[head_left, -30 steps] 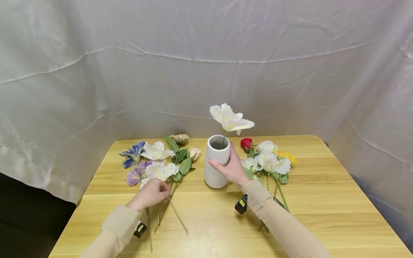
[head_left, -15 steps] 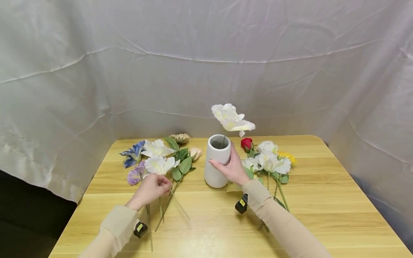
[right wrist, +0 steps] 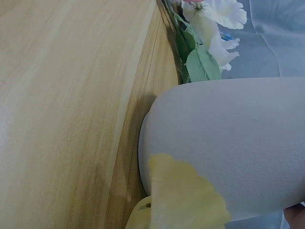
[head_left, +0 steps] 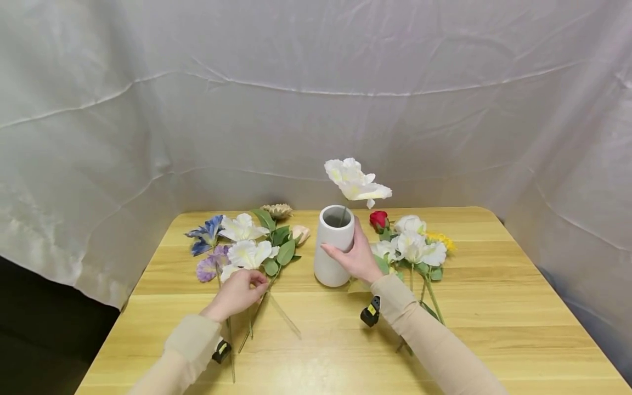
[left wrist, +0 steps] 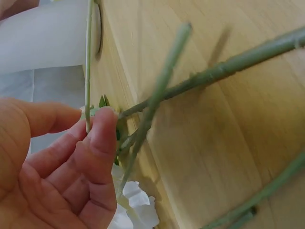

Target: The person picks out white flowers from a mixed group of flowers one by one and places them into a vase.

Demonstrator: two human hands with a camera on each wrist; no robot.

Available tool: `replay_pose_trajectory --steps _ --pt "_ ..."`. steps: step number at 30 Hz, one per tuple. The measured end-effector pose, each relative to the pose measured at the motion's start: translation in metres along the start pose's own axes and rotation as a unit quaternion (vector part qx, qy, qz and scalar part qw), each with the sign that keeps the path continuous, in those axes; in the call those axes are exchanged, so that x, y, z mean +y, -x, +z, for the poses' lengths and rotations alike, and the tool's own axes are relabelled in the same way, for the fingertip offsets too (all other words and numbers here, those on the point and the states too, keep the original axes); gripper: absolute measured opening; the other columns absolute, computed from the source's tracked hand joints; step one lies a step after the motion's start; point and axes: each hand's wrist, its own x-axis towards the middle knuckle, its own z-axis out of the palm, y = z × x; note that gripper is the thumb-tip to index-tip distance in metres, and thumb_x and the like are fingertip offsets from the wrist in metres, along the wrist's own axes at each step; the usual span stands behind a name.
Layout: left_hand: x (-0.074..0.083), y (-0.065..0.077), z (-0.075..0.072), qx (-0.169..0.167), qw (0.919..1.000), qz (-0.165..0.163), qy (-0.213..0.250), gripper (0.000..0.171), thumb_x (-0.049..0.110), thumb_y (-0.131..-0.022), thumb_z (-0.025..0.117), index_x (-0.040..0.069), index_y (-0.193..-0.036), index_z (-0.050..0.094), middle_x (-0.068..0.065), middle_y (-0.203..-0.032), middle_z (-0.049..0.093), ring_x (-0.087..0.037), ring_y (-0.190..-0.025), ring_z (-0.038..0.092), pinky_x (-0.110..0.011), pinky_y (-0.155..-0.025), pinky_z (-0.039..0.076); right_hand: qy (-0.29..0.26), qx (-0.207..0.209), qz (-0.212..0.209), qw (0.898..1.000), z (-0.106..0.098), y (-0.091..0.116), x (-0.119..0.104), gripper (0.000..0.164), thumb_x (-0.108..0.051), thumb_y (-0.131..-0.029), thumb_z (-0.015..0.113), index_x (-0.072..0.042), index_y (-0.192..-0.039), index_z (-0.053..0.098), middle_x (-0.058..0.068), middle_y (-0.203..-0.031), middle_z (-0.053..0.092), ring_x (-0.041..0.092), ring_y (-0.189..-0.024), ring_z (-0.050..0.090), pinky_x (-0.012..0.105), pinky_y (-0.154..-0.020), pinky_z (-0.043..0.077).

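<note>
In the head view my right hand (head_left: 356, 257) grips the side of a white vase (head_left: 332, 258), which stands on the wooden table (head_left: 345, 351). One white flower (head_left: 357, 181) rises from the vase's mouth, leaning right. My left hand (head_left: 242, 292) is over the left-hand flowers and pinches a thin green stem (left wrist: 88, 62) between thumb and fingertips, as the left wrist view shows. That stem's lower end points toward the front right; which bloom it bears is hidden by the hand. White blooms (head_left: 250, 254) lie just beyond the left hand.
Left of the vase lie a blue flower (head_left: 204, 235), a purple flower (head_left: 212, 264), a pale pink flower (head_left: 300, 234) and a beige flower (head_left: 277, 211). To its right are a red rose (head_left: 378, 220), white flowers (head_left: 417, 248) and a yellow flower (head_left: 440, 240). Grey cloth (head_left: 316, 109) hangs behind.
My left hand has shifted slightly to the right, and the end of the pinched stem has swung right with it. The right hand and the vase have barely moved.
</note>
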Motion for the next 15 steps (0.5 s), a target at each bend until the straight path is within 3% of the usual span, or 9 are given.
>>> replay_pose_trajectory --steps 8,15 --pt "-0.006 -0.001 0.007 -0.024 0.9995 0.015 -0.012 0.019 0.007 -0.088 0.06 0.0 -0.105 0.066 -0.007 -0.085 0.066 -0.017 -0.057 0.061 -0.029 -0.059 0.052 -0.007 -0.005 0.003 1.0 0.0 0.0 0.0 0.072 -0.011 -0.079 0.074 -0.007 -0.138 0.033 0.015 -0.122 0.052 0.031 -0.106 0.055 0.05 -0.09 0.047" --pt "-0.016 0.004 -0.001 0.028 0.9987 -0.006 -0.042 0.007 0.01 -0.086 0.063 0.008 -0.092 0.066 0.002 -0.08 0.062 -0.011 -0.068 0.056 -0.033 -0.069 0.051 -0.008 -0.004 0.003 1.0 0.0 0.0 -0.001 0.072 -0.011 -0.079 0.075 -0.008 -0.138 0.033 0.014 -0.123 0.052 0.03 -0.107 0.055 0.051 -0.091 0.047"
